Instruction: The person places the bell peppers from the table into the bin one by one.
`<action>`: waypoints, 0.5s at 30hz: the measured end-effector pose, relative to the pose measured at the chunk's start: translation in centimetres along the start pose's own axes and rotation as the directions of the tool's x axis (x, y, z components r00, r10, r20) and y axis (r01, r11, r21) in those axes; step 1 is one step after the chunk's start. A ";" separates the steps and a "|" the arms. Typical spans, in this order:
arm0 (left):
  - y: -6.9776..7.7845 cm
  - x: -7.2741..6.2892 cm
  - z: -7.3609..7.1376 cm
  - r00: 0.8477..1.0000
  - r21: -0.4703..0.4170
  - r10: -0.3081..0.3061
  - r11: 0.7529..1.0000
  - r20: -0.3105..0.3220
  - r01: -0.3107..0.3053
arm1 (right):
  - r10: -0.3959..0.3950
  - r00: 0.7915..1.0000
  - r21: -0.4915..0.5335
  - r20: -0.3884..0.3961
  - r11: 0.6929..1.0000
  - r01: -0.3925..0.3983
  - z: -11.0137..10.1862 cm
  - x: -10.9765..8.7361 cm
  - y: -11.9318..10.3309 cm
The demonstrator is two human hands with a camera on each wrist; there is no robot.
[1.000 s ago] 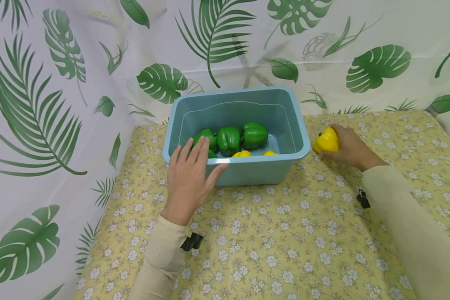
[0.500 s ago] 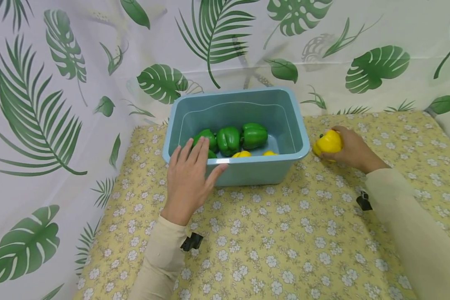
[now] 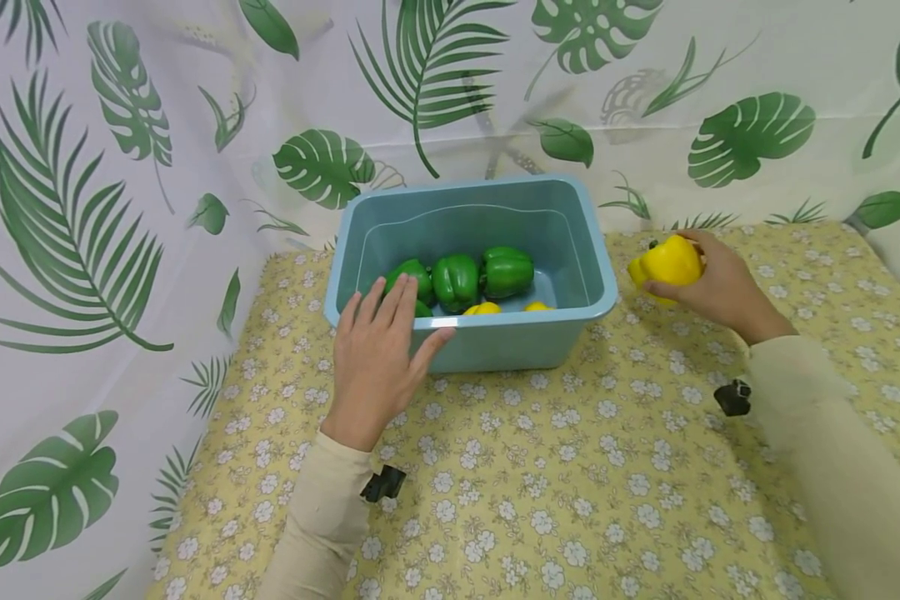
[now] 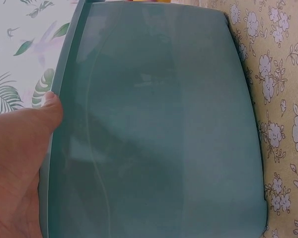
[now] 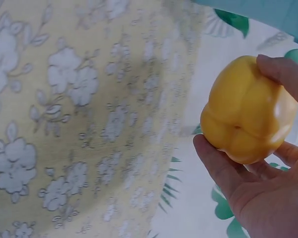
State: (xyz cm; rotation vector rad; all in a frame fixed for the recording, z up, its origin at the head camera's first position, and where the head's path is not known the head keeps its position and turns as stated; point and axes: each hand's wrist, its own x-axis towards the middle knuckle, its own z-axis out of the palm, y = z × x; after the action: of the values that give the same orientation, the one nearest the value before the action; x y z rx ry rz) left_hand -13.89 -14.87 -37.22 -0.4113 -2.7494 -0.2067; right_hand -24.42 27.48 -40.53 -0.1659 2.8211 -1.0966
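My right hand [image 3: 727,287] holds a yellow bell pepper [image 3: 672,262] above the cloth, to the right of a blue-grey plastic bin [image 3: 510,343]. In the right wrist view the fingers and thumb wrap the sides of the yellow pepper [image 5: 248,111], its lobed bottom facing the camera. My left hand [image 3: 375,358] rests on the bin's front rim, fingers fairly straight and spread. The thumb lies along the rim in the left wrist view. Inside the bin are several green bell peppers [image 3: 456,282]. Yellow peppers [image 3: 483,308] show partly behind the front wall.
A yellow floral cloth [image 3: 495,483] covers the table. White leaf-patterned sheeting [image 3: 217,75] hangs behind and at the left, close to the bin's back. Black camera mounts [image 3: 383,483] sit at both wrists.
My right hand has lifted the yellow bell pepper off the cloth, moving it up and slightly right. The left hand and the bin stay in place.
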 end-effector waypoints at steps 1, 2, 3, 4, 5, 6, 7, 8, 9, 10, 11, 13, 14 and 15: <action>0.0 0.0 0.0 1.000 0.000 0.002 1.000 -0.002 -0.002 | 0.000 1.000 0.004 -0.010 1.000 0.000 -0.1 -0.1 -0.1; 0.0 0.0 0.0 1.000 -0.001 0.003 1.000 -0.005 -0.003 | -0.002 1.000 0.007 -0.020 1.000 0.002 -0.2 -0.1 -0.2; 0.0 0.0 0.0 1.000 -0.001 0.003 1.000 -0.007 -0.003 | -0.002 1.000 0.018 -0.027 1.000 0.002 -0.3 -0.1 -0.3; 0.0 0.0 0.0 1.000 -0.002 0.003 1.000 -0.007 -0.003 | -0.001 0.999 0.024 -0.035 1.000 0.002 -0.4 -0.2 -0.5; 0.0 0.0 0.0 1.000 -0.002 0.003 1.000 -0.008 -0.003 | -0.003 0.999 0.028 -0.043 1.000 0.004 -0.5 -0.2 -0.6; 0.0 0.0 0.0 1.000 -0.001 0.002 1.000 -0.006 -0.002 | -0.005 0.999 0.034 -0.051 0.999 0.007 -0.6 -0.2 -0.8; 0.0 0.0 0.0 1.000 0.000 0.002 1.000 -0.006 -0.002 | -0.007 0.998 0.037 -0.058 0.999 0.009 -0.8 -0.3 -1.0; 0.0 0.0 0.0 1.000 0.000 0.001 1.000 -0.005 -0.001 | -0.011 0.998 0.044 -0.067 0.999 0.014 -0.9 -0.3 -1.3; 0.0 0.0 0.0 1.000 0.000 0.000 1.000 -0.004 0.000 | -0.015 0.997 0.050 -0.075 0.999 0.019 -1.0 -0.4 -1.5; 0.0 0.0 0.1 1.000 0.002 0.000 1.000 -0.003 0.000 | -0.017 0.996 0.052 -0.083 0.998 0.022 -1.1 -0.4 -1.8; -0.1 0.0 0.1 1.000 0.002 0.000 1.000 -0.004 0.000 | -0.022 0.996 0.056 -0.092 0.998 0.027 -1.2 -0.5 -2.0; -0.1 0.0 0.1 1.000 0.001 0.001 1.000 -0.002 -0.001 | -0.028 0.994 0.060 -0.107 0.998 0.035 -1.4 -0.6 -2.3; -0.1 0.0 0.1 1.000 0.001 0.002 1.000 -0.003 -0.002 | -0.030 0.993 0.065 -0.114 0.997 0.038 -1.6 -0.7 -2.5; -0.1 0.1 0.2 1.000 0.001 0.003 1.000 -0.004 -0.003 | -0.032 0.992 0.067 -0.120 0.997 0.040 -1.7 -0.7 -2.7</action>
State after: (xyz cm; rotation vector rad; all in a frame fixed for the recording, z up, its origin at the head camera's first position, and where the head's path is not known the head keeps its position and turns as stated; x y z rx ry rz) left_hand -14.02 -14.91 -37.36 -0.4144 -2.7447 -0.2047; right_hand -23.79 26.72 -37.44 -0.1507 2.8890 -1.2508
